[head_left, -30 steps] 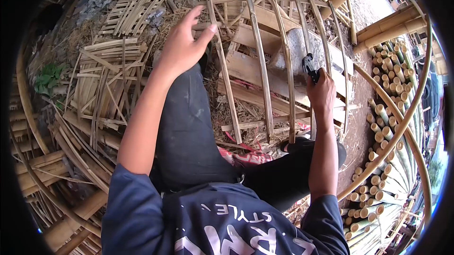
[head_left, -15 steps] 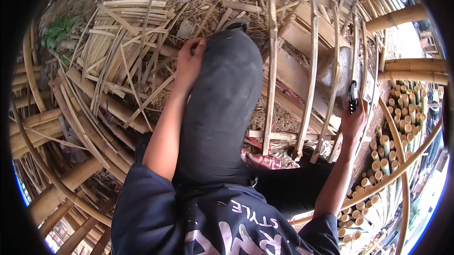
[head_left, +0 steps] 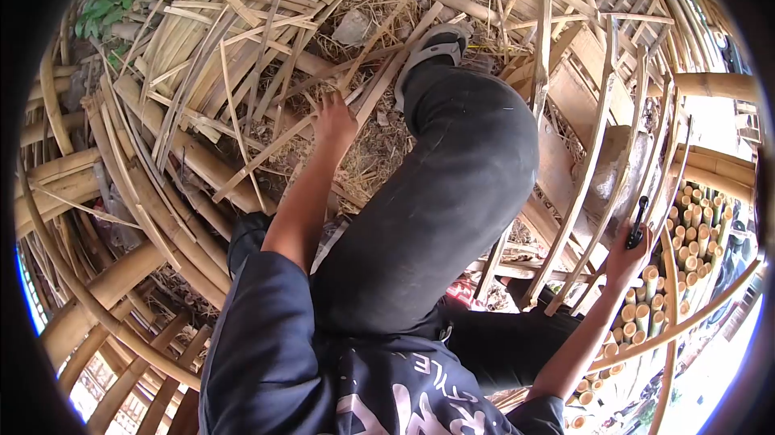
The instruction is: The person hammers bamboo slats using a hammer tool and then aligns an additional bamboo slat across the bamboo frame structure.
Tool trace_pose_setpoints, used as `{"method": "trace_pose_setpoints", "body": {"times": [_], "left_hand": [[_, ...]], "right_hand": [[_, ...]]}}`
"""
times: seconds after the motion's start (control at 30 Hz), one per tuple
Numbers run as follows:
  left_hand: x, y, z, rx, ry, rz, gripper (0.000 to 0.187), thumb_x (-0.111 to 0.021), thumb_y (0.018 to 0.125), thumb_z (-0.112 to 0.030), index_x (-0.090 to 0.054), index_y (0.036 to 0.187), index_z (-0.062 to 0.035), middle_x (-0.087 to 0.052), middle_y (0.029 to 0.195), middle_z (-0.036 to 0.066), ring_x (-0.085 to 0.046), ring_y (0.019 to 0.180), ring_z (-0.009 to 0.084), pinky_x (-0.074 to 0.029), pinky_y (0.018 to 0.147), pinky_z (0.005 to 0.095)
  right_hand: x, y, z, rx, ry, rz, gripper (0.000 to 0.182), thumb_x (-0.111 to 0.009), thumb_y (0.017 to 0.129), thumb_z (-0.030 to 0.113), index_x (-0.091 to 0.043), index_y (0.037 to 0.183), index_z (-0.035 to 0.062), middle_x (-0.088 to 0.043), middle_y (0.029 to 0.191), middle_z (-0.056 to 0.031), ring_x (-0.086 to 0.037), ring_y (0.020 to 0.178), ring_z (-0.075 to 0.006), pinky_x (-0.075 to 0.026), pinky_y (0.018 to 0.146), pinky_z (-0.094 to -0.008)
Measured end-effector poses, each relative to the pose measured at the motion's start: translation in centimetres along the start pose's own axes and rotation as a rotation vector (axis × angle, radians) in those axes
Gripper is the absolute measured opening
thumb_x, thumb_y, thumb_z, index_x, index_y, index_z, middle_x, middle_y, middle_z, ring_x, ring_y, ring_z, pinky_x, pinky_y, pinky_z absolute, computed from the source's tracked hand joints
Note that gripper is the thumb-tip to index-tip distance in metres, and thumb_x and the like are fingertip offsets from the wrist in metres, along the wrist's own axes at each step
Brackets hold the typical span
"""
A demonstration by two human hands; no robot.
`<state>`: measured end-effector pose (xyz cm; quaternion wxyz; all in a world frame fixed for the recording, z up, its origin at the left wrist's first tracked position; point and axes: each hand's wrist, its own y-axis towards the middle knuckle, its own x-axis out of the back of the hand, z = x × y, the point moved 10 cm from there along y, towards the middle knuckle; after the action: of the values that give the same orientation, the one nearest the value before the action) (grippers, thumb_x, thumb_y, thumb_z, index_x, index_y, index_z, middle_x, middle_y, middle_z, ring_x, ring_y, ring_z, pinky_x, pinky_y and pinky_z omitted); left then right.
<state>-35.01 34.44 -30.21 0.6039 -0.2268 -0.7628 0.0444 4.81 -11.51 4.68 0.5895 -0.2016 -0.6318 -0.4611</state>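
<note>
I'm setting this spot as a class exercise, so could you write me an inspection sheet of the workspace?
Surface: ground strewn with straw.
Job's things: slatted frame beside the raised leg; black tool, type unclear.
Clutter: loose strips in a heap; rock near the shoe.
Hands: right hand closed on the tool; left hand low beside loose strips, grip unclear.
Cables: nothing seen.
Surroundings: stacked poles at right, green plant at upper left.
</note>
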Motion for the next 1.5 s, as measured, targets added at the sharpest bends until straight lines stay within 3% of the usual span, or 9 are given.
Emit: {"method": "trace_pose_setpoints", "body": {"times": [0.23,0.43,0.63,0.73,0.83,0.93,1.27,1.37,1.5], "left_hand": [[-1.6,1.5,3.9,0.084,-0.084,-0.047,0.045,-0.063,0.086,-0.012,-0.052,0.130,-0.0072,-0.058,0.129,0.020,-0.063,0.110,0.0402,-0.054,0.087,0.0514],[-1.3,2.5,5.3,-0.044,-0.204,-0.197,0.030,-0.063,0.085,-0.007,-0.065,0.115,-0.0039,-0.070,0.095,0.023,-0.067,0.093,0.0434,-0.054,0.080,0.0526],[0.4,3.1,6.9,-0.085,-0.271,-0.180,0.023,-0.060,0.088,-0.005,-0.067,0.109,-0.0013,-0.070,0.090,0.024,-0.066,0.090,0.0451,-0.054,0.078,0.0510],[2.0,3.3,7.9,-0.177,-0.383,-0.255,0.019,-0.056,0.089,-0.002,-0.067,0.105,0.0004,-0.071,0.087,0.023,-0.071,0.084,0.0389,-0.056,0.074,0.0464],[2.1,3.7,8.7,-0.135,-0.628,-0.004,0.021,-0.051,0.090,0.000,-0.066,0.105,0.0018,-0.073,0.087,0.019,-0.075,0.079,0.0294,-0.058,0.070,0.0409],[2.5,4.0,9.6,-0.132,-0.691,-0.038,0.025,-0.047,0.092,-0.001,-0.066,0.108,0.0015,-0.074,0.084,0.015,-0.076,0.076,0.0226,-0.058,0.068,0.0374],[0.2,1.8,6.5,-0.116,-0.336,-0.166,0.039,-0.053,0.093,-0.006,-0.058,0.131,-0.0025,-0.071,0.087,0.021,-0.072,0.087,0.0332,-0.056,0.075,0.0462],[0.8,0.4,4.5,-0.061,-0.230,-0.084,0.048,-0.056,0.092,-0.006,-0.051,0.139,-0.0061,-0.068,0.104,0.025,-0.065,0.105,0.0389,-0.052,0.090,0.0498],[1.4,-0.3,5.7,-0.131,-0.175,-0.329,0.051,-0.055,0.091,-0.010,-0.048,0.141,-0.0084,-0.060,0.125,0.025,-0.054,0.120,0.0415,-0.040,0.105,0.0522]], "right_hand": [[-0.1,0.3,0.5,-0.043,0.021,0.048,0.035,-0.068,0.095,0.029,-0.061,0.104,-0.0048,-0.059,0.089,-0.0133,-0.059,0.076,-0.0252,-0.048,0.071,-0.0392],[-0.5,0.3,-0.5,-0.043,0.082,0.056,0.035,-0.068,0.095,0.027,-0.060,0.103,-0.0057,-0.058,0.087,-0.0120,-0.058,0.075,-0.0212,-0.047,0.067,-0.0375],[-0.6,0.3,-0.5,-0.073,0.100,0.078,0.035,-0.067,0.096,0.030,-0.062,0.103,-0.0042,-0.058,0.084,-0.0102,-0.058,0.072,-0.0203,-0.046,0.066,-0.0366],[-0.7,0.4,-0.6,-0.076,0.078,0.098,0.036,-0.066,0.096,0.032,-0.062,0.103,-0.0032,-0.058,0.084,-0.0097,-0.057,0.072,-0.0208,-0.046,0.066,-0.0372],[-0.7,0.4,-0.8,-0.076,0.048,0.100,0.037,-0.066,0.096,0.034,-0.062,0.101,-0.0028,-0.057,0.084,-0.0103,-0.056,0.072,-0.0214,-0.046,0.067,-0.0380],[-0.8,0.3,-0.7,-0.079,0.091,0.105,0.035,-0.065,0.097,0.033,-0.062,0.100,-0.0019,-0.056,0.084,-0.0099,-0.056,0.073,-0.0215,-0.045,0.068,-0.0379],[-0.7,0.3,-0.3,-0.053,0.079,0.069,0.032,-0.065,0.098,0.031,-0.061,0.096,-0.0012,-0.057,0.084,-0.0103,-0.057,0.073,-0.0218,-0.046,0.068,-0.0372],[-0.7,0.4,-0.3,-0.047,0.075,0.074,0.032,-0.065,0.098,0.031,-0.061,0.095,-0.0010,-0.058,0.084,-0.0103,-0.057,0.073,-0.0216,-0.046,0.068,-0.0371],[-1.0,0.3,-0.8,-0.075,0.109,0.100,0.031,-0.065,0.098,0.030,-0.061,0.095,-0.0008,-0.058,0.083,-0.0093,-0.057,0.073,-0.0206,-0.046,0.068,-0.0364]]}}
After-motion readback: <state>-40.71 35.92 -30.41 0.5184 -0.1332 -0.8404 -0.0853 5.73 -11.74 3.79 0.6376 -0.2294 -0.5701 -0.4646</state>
